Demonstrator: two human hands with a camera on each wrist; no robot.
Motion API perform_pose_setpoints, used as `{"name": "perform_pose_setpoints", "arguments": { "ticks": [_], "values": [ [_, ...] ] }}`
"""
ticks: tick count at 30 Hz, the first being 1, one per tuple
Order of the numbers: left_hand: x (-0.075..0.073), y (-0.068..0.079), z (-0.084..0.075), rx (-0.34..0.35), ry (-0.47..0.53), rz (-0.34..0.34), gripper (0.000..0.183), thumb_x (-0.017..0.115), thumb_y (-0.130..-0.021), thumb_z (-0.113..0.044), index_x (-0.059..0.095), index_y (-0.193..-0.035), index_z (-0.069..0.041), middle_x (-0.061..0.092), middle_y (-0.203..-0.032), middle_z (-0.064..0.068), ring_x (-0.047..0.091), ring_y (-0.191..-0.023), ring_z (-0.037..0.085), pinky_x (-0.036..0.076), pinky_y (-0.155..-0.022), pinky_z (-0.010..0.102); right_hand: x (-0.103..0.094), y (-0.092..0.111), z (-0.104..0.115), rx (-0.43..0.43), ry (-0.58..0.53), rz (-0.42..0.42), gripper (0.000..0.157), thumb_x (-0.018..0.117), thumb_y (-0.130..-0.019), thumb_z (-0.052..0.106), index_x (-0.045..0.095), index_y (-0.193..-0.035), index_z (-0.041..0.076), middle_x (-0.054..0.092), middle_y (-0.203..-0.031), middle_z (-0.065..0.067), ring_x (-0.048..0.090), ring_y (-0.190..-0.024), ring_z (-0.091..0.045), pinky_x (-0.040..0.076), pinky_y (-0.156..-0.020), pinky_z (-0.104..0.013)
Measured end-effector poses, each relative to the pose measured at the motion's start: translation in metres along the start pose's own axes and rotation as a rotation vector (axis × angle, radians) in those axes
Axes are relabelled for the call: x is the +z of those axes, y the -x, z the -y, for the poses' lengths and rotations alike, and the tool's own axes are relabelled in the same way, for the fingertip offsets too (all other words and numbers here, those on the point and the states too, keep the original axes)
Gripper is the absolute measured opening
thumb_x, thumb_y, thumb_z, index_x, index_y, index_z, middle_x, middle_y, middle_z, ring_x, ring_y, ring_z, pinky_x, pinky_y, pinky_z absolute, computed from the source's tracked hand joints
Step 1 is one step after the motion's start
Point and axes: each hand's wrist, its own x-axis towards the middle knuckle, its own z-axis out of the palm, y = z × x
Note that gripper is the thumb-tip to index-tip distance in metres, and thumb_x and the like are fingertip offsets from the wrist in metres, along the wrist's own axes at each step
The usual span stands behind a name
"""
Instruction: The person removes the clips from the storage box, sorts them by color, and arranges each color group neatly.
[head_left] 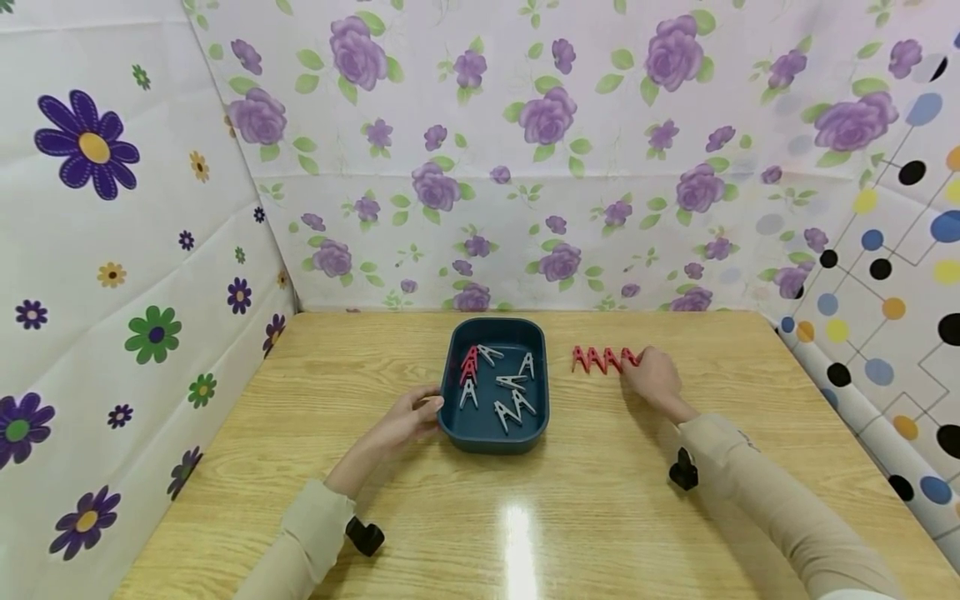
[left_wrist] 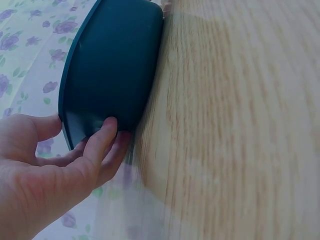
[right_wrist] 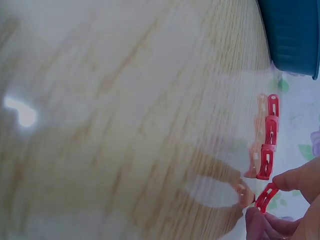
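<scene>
Bin (head_left: 491, 447): red pegs (head_left: 468, 369), perhaps six grey pegs (head_left: 507, 415) | left fingers (left_wrist: 100, 141) grip bin | right fingers (right_wrist: 298, 179) pinch red peg (right_wrist: 267, 194)

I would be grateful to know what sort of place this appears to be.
Probably a makeshift tabletop recording booth: patterned sheets enclose the wooden table on three sides, and a black device sits at each wrist.
</scene>
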Motion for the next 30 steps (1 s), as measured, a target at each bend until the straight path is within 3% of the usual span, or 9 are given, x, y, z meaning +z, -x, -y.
{"name": "perform_pose_setpoints", "arguments": {
  "ticks": [5, 10, 14, 18, 23, 30],
  "values": [
    [0.0014, 0.0012, 0.0001, 0.006, 0.002, 0.000, 0.054, 0.044, -0.104, -0.022, 0.027, -0.148, 0.004, 0.038, -0.144, 0.031, 0.048, -0.129, 0.039, 0.040, -0.106, 0.051, 0.0006, -0.0005, 0.0004, 0.020, 0.008, 0.012, 0.050, 0.052, -0.096, 0.035, 0.037, -0.051, 0.018, 0.029, -0.044, 0.007, 0.028, -0.040, -0.009, 0.023, -0.037, -0.023],
    [0.0013, 0.0010, -0.0002, 0.010, 0.002, 0.002, 0.055, 0.043, -0.105, -0.022, 0.026, -0.148, 0.006, 0.036, -0.144, 0.032, 0.048, -0.129, 0.038, 0.040, -0.106, 0.050, -0.0028, 0.0003, 0.0006, 0.020, -0.005, 0.023, 0.043, 0.043, -0.094, 0.018, 0.038, -0.051, 0.018, 0.032, -0.045, 0.006, 0.032, -0.041, -0.012, 0.025, -0.037, -0.024],
    [0.0013, 0.0009, 0.0001, 0.010, 0.005, 0.003, 0.055, 0.043, -0.105, -0.022, 0.025, -0.148, 0.007, 0.035, -0.145, 0.033, 0.047, -0.130, 0.038, 0.039, -0.107, 0.051, -0.0042, 0.0011, -0.0008, 0.007, 0.000, 0.046, 0.040, 0.041, -0.090, 0.009, 0.036, -0.051, 0.017, 0.028, -0.044, 0.006, 0.027, -0.040, -0.010, 0.023, -0.037, -0.023],
    [0.0014, 0.0006, 0.0004, 0.011, 0.008, -0.001, 0.055, 0.043, -0.105, -0.022, 0.026, -0.148, 0.007, 0.036, -0.144, 0.033, 0.049, -0.128, 0.038, 0.041, -0.106, 0.049, -0.0045, 0.0007, -0.0018, 0.008, 0.015, 0.050, 0.036, 0.041, -0.088, 0.008, 0.036, -0.053, 0.016, 0.027, -0.045, 0.006, 0.025, -0.041, -0.009, 0.021, -0.038, -0.022],
    [0.0010, 0.0000, 0.0006, 0.000, 0.015, -0.009, 0.056, 0.044, -0.104, -0.023, 0.026, -0.148, 0.006, 0.036, -0.144, 0.032, 0.050, -0.127, 0.035, 0.043, -0.105, 0.046, -0.0049, -0.0010, -0.0032, 0.002, 0.032, 0.031, 0.028, 0.042, -0.087, 0.008, 0.042, -0.060, 0.014, 0.035, -0.051, 0.004, 0.032, -0.044, -0.011, 0.025, -0.039, -0.023],
    [0.0007, -0.0007, 0.0015, -0.011, 0.033, -0.016, 0.055, 0.046, -0.104, -0.024, 0.028, -0.148, 0.004, 0.038, -0.143, 0.031, 0.051, -0.125, 0.034, 0.047, -0.102, 0.042, -0.0049, -0.0017, -0.0041, -0.008, 0.029, 0.033, 0.029, 0.042, -0.085, 0.006, 0.040, -0.057, 0.014, 0.030, -0.048, 0.004, 0.026, -0.043, -0.010, 0.022, -0.039, -0.023]
  ]
}}
